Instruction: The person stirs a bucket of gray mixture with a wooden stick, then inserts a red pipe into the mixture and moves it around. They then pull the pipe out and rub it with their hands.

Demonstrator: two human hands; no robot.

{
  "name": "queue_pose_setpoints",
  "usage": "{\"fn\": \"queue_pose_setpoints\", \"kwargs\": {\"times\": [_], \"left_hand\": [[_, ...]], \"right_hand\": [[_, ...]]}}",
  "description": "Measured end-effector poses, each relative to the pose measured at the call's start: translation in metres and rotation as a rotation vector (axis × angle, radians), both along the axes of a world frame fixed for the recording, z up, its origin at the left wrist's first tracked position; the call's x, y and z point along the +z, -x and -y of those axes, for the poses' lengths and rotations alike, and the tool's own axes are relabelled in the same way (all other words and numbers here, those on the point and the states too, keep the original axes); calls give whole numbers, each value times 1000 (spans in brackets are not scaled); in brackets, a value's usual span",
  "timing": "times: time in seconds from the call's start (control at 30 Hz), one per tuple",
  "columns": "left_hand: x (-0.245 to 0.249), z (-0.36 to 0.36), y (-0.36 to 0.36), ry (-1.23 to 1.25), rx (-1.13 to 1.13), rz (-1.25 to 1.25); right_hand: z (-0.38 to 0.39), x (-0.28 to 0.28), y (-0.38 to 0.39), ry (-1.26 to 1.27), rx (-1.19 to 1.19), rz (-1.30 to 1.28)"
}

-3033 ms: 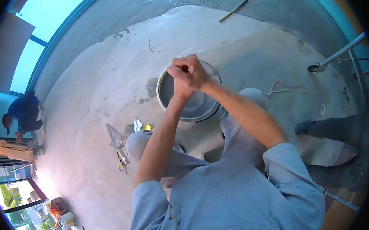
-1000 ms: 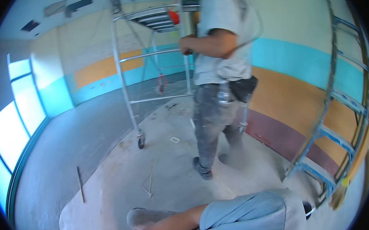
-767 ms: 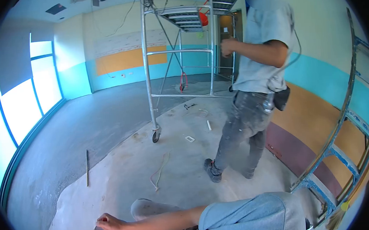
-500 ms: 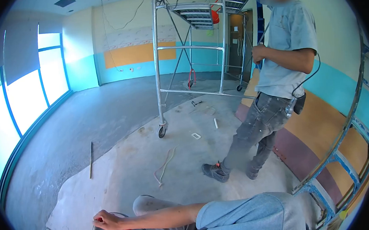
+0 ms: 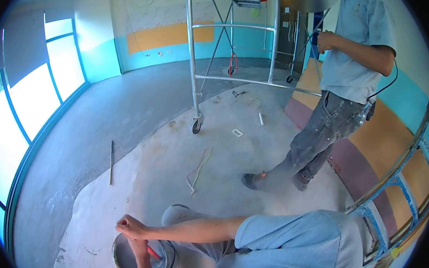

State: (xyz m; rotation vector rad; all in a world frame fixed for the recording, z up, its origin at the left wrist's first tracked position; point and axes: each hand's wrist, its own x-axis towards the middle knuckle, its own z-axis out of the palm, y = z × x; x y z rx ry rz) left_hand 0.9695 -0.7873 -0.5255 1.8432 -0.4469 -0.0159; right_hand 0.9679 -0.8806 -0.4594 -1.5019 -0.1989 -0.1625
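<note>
A round bucket (image 5: 172, 266) with grey material inside stands on the floor at the lower left. Above its rim, my right hand (image 5: 130, 226) is closed, its arm stretched across from the right in a light blue sleeve. My left hand (image 5: 140, 245) comes up from below and meets it, fingers mostly hidden behind the right hand. What the hands hold, if anything, is hidden. Beside the left wrist, a red handle (image 5: 154, 252) slants over the bucket; whatever it belongs to cannot be made out.
A co-worker (image 5: 355, 54) stands to the right near a wheeled metal scaffold (image 5: 194, 75). On the floor lie a thin rod (image 5: 111, 162), a cord (image 5: 198, 171), a white frame (image 5: 237, 132) and a white tube (image 5: 261, 119). A blue-stained metal frame (image 5: 402, 193) borders the right.
The view has tilted down and shifted left, so the scene sits higher and more of the bucket shows. My hands have stayed together over the bucket. The red handle is more visible.
</note>
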Motion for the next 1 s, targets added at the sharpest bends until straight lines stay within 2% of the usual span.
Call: {"fn": "queue_pose_setpoints", "kwargs": {"times": [0.03,0.13,0.17,0.27,0.4,0.43,0.47,0.57,0.6,0.67,0.73,0.83,0.93,1.0], "left_hand": [[-10,-1,-9,101,25,25],[-59,-4,-42,402,113,100],[-63,-10,-45,395,142,122],[-41,-27,-39,215,166,199],[-18,-30,-43,33,127,320],[-13,-30,-43,-6,113,357],[-4,-25,-37,-42,103,396],[5,-23,-20,-164,76,488],[6,-22,-20,-177,86,467],[2,-18,-11,-152,141,382],[1,-21,-7,-135,190,345],[0,-31,-7,-138,212,320],[0,-45,-11,-193,204,333],[6,-55,-14,-278,205,383]], "right_hand": [[-2,5,-4,33,44,-22],[-26,9,-21,261,-18,194],[-32,18,-17,337,-31,236],[-37,35,-1,250,93,296],[-26,14,-17,65,143,383],[-35,-9,-36,-104,113,341],[-27,-11,-36,-50,69,144],[-23,-25,-49,-293,101,-47],[-19,-3,-35,-236,77,-21],[-18,15,-23,-43,179,-35],[-30,24,-18,186,165,184],[-49,30,-5,245,271,298],[-50,27,-1,167,283,413],[-51,21,-3,-54,287,278]]}}
